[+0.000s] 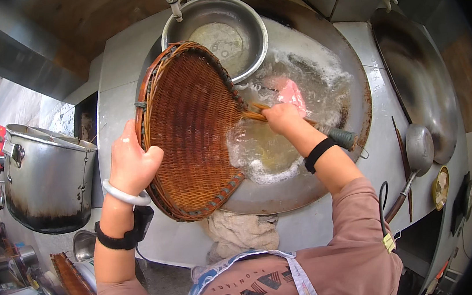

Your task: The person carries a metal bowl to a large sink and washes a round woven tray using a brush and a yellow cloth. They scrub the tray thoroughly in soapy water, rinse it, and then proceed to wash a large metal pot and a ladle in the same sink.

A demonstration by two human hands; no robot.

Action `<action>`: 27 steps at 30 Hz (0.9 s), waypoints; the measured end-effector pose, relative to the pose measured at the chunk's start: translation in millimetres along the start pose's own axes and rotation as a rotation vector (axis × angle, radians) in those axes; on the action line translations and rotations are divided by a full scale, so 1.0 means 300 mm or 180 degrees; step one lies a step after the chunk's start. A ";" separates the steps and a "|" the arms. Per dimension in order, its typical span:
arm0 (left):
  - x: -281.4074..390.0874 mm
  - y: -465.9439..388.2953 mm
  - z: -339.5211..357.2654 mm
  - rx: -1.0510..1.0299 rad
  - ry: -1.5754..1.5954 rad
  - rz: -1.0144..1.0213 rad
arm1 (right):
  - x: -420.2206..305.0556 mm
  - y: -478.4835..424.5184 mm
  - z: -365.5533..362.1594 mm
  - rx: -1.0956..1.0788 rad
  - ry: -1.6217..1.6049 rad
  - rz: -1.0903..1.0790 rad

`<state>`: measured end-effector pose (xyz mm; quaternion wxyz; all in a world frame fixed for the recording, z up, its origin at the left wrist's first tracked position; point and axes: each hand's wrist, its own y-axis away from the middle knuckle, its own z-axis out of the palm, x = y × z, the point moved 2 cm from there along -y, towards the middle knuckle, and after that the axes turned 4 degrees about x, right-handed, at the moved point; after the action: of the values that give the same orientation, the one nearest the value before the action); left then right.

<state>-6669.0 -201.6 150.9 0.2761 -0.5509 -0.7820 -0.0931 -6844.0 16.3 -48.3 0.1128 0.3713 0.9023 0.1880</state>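
My left hand (131,166) grips the left rim of a wicker scoop basket (192,130), which is tilted over the left side of a large wok (263,197). My right hand (283,118) is closed around what looks like a bamboo brush (254,112). Its strands reach the basket's right edge, and its green-bound end (342,137) sticks out past my wrist. Foamy water (266,144) lies in the wok below. A pink cloth-like piece (288,91) is in the water, just beyond my right hand.
A steel basin (261,59) sits at the wok's back left, under a faucet (175,6). A tall metal pot (48,186) stands left. A second wok (418,83), a ladle (419,148) and a yellow-rimmed bowl (440,187) are right. A crumpled towel (241,232) lies at the front.
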 end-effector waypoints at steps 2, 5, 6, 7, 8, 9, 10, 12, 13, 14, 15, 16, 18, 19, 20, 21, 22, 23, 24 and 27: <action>-0.017 0.001 0.007 0.0010 0.0086 0.0068 | -0.110 0.097 -0.233 0.0929 -0.0663 -0.0469; 0.003 -0.009 0.029 -0.0072 0.0196 0.0148 | -0.287 0.174 -0.353 0.1323 -0.1366 -0.1056; 0.013 -0.014 0.024 -0.0097 0.0264 0.0201 | -0.293 0.109 -0.234 0.1172 -0.1243 -0.1139; 0.032 -0.023 0.022 -0.0166 0.0374 0.0284 | -0.251 0.043 -0.088 0.0750 -0.0736 -0.0722; 0.026 -0.023 0.013 -0.0188 0.0313 0.0328 | -0.192 0.003 0.051 -0.0030 -0.0074 -0.0311; 0.000 -0.033 0.020 -0.0090 0.0207 0.0292 | -0.107 -0.025 0.180 -0.0450 0.0256 0.0059; -0.039 -0.036 0.023 -0.0025 0.0085 0.0197 | -0.065 0.005 0.166 -0.0653 0.0254 0.0165; -0.098 -0.035 0.023 0.0125 0.0079 -0.0006 | -0.073 0.029 0.051 -0.0339 0.0098 -0.0100; -0.136 -0.032 0.028 0.0074 0.0188 -0.0122 | -0.116 0.064 -0.057 0.0032 -0.0286 -0.0354; -0.132 -0.037 0.043 0.0058 0.0230 -0.0110 | -0.167 0.110 -0.165 0.0331 -0.0762 -0.0603; -0.118 -0.040 0.057 0.0044 0.0256 -0.0105 | -0.231 0.147 -0.266 0.0632 -0.1252 -0.0860; -0.107 -0.042 0.070 0.0004 0.0252 -0.0105 | -0.313 0.186 -0.321 0.0283 -0.1390 -0.1147; -0.065 -0.049 0.070 -0.0190 0.0176 -0.0066 | -0.401 0.167 -0.215 -0.0072 -0.1108 -0.1390; -0.045 -0.050 0.059 -0.0205 0.0149 -0.0019 | -0.369 0.116 -0.089 -0.0367 -0.0733 -0.1022; -0.038 -0.060 0.058 -0.0161 0.0118 0.0050 | -0.293 0.064 0.077 -0.0722 -0.0074 -0.0715; -0.043 -0.054 0.048 -0.0148 0.0033 0.0046 | -0.215 0.043 0.184 -0.0873 0.0289 -0.0316; -0.061 -0.054 0.055 0.0053 -0.0013 0.0278 | -0.170 0.049 0.185 -0.1041 0.0487 -0.0172; -0.068 -0.059 0.058 0.0098 -0.0052 0.0212 | -0.154 0.064 0.130 -0.1131 0.0665 -0.0338; -0.078 -0.054 0.055 0.0167 -0.0098 0.0126 | -0.182 0.094 0.028 -0.0724 0.0238 -0.0504; -0.088 -0.039 0.069 0.0192 -0.0166 -0.0070 | -0.345 0.212 -0.256 0.0251 -0.1022 -0.1227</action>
<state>-6680.2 -218.1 121.4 0.2712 -0.5360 -0.7974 -0.0581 -6758.3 -35.6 54.7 0.2738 0.2216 0.9335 0.0663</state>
